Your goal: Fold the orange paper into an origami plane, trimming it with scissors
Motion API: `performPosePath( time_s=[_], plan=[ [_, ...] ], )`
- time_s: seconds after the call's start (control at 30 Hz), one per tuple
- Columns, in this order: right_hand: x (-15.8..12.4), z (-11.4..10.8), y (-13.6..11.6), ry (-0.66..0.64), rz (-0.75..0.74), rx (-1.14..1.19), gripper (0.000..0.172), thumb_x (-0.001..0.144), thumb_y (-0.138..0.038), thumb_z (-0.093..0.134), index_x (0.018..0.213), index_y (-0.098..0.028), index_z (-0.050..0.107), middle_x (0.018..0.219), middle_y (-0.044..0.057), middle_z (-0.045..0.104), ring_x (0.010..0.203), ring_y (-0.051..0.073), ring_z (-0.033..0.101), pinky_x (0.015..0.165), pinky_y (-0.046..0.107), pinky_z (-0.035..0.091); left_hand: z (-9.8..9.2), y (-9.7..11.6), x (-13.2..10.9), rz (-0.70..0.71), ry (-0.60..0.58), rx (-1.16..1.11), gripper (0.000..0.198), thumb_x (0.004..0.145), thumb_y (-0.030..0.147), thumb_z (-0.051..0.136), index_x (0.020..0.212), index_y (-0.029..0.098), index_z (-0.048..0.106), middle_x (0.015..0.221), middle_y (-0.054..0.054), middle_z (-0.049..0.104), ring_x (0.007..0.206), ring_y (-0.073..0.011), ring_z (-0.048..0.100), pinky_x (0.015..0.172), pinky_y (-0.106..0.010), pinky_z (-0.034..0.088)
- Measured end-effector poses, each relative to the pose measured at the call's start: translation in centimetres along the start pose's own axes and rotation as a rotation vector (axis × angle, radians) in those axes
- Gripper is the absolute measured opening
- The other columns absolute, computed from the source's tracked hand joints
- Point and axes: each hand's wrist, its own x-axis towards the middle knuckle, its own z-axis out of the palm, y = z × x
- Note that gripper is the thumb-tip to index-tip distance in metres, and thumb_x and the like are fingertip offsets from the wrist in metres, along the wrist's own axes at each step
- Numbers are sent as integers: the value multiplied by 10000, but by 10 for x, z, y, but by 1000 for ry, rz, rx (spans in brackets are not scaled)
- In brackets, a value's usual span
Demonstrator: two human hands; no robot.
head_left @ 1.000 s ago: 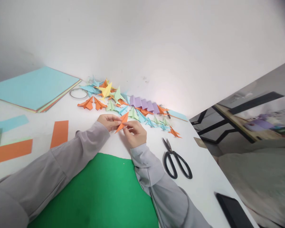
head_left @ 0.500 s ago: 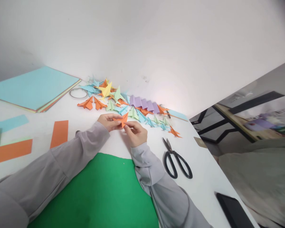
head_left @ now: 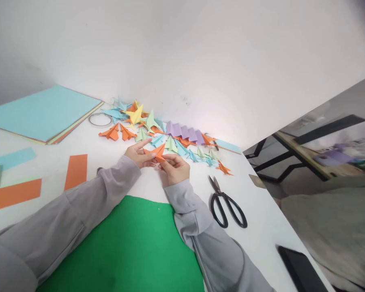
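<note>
Between my two hands is a small folded orange paper piece (head_left: pixel 158 152) with pointed tips, held just above the white table. My left hand (head_left: pixel 139 155) pinches its left side between thumb and fingers, the index finger lifted away. From the right, my right hand (head_left: pixel 175 167) grips its lower edge, thumb in front. Just behind the hands lie several folded paper shapes in blue, green and orange, among them a yellow one (head_left: pixel 136 114) and a purple pleated strip (head_left: pixel 185 133). The fingers partly cover the orange piece.
Black-handled scissors (head_left: pixel 220 198) lie open to the right, with a dark phone-like device (head_left: pixel 299 267) nearer the edge. Orange strips (head_left: pixel 76 171) and a stack of coloured sheets (head_left: pixel 45 113) are on the left, a tape ring (head_left: pixel 100 119) behind. A green mat (head_left: pixel 124 243) lies in front.
The orange piece has turned slightly in my fingers and shows more of its width. My left index finger has lifted off it, and my right hand has shifted its grip a little.
</note>
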Motion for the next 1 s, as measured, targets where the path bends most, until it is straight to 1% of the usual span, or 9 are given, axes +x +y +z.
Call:
performPosePath(
  time_s=[0.07, 0.1, 0.17, 0.23, 0.33, 0.43, 0.7, 0.87, 1.0],
  plan=[
    [-1, 2, -2, 17, 11, 13, 209, 522, -210, 759, 665, -149, 619, 475, -29, 623, 414, 99, 561, 459, 244, 488, 2, 1, 0, -26, 48, 2, 872, 606, 67, 749, 1344, 70, 284, 593, -28, 661, 524, -151, 636, 520, -275, 543],
    [-1, 3, -3, 25, 12, 18, 210, 516, -213, 760, 656, -149, 617, 469, -29, 621, 405, 95, 555, 451, 239, 481, 2, 1, 1, -42, 60, 3, 853, 606, 64, 749, 1329, 66, 295, 592, -33, 662, 516, -156, 636, 508, -276, 538],
    [-2, 4, -5, 30, 7, 24, 216, 506, -230, 763, 640, -151, 613, 459, -30, 617, 390, 92, 544, 438, 235, 471, 3, 0, 2, -71, 60, -3, 666, 598, 59, 751, 1189, 53, 444, 599, -56, 667, 509, -160, 635, 483, -258, 523],
    [-2, 5, -5, 25, -6, 14, 220, 504, -250, 765, 626, -155, 608, 452, -31, 611, 384, 95, 540, 433, 240, 471, 3, -1, 4, -94, 56, -16, 405, 577, 52, 758, 935, 51, 570, 587, -72, 665, 494, -149, 626, 459, -229, 503],
    [-4, 4, -5, -7, -37, -22, 211, 525, -263, 763, 622, -159, 607, 450, -32, 605, 393, 102, 549, 442, 250, 481, 3, 0, 6, -125, 55, -48, 199, 577, 30, 748, 701, 63, 596, 521, -61, 641, 456, -121, 598, 446, -203, 484],
    [-5, 3, -4, -79, -65, -21, 183, 584, -264, 739, 689, -158, 632, 507, -17, 637, 437, 110, 581, 481, 261, 507, 2, 3, 5, -185, 23, -111, 68, 666, 19, 675, 662, 54, 618, 498, -61, 629, 439, -107, 587, 447, -193, 487],
    [-7, 4, -4, -135, -84, 71, 230, 626, -268, 730, 790, -176, 599, 563, -30, 645, 480, 109, 601, 510, 260, 518, 1, 10, 3, -316, -18, -203, 246, 816, 8, 468, 637, 30, 634, 472, -66, 602, 413, -89, 569, 439, -173, 500],
    [-7, 5, -3, -122, 33, 189, 287, 591, -271, 750, 750, -187, 526, 575, -37, 662, 450, 98, 585, 455, 229, 485, -1, 7, 5, -310, -24, -223, 233, 803, 6, 484, 632, 38, 639, 485, -71, 609, 433, -101, 585, 450, -183, 513],
    [-7, 8, -2, -130, 123, 152, 252, 594, -294, 736, 703, -165, 550, 500, -30, 639, 381, 87, 539, 410, 214, 450, -2, 6, 5, -297, -39, -218, 181, 775, 10, 532, 645, 40, 654, 518, -79, 622, 451, -112, 595, 449, -195, 513]
  ],
)
